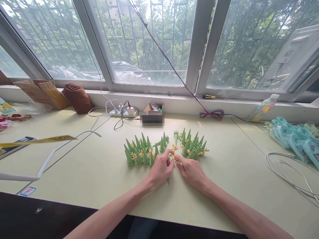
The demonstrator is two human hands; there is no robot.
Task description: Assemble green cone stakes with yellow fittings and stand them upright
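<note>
1. The left hand (162, 168) is bent over the middle of the bench (109, 186), its thumb and index finger curled close together; whether they pinch something cannot be told.
2. The right hand (191, 169) comes in from the other side, index finger stretched towards the left hand's fingertips; its grip is also unclear.
3. Small tan pieces (174, 147) lie between and just beyond the fingertips.
4. Green cones stand in two groups, points up: the left cluster (130, 160) beside the left hand, the right cluster (184, 150) beyond the right hand. More tan pieces sit among both.
5. A single green cone (176, 135) lies between the clusters, its wide end away from the person.
6. A green tip (168, 181) shows below the left hand.
7. Towards the window are a power strip (116, 113) and a bundled cable (211, 115); teal plastic parts (296, 141) lie far right.
</note>
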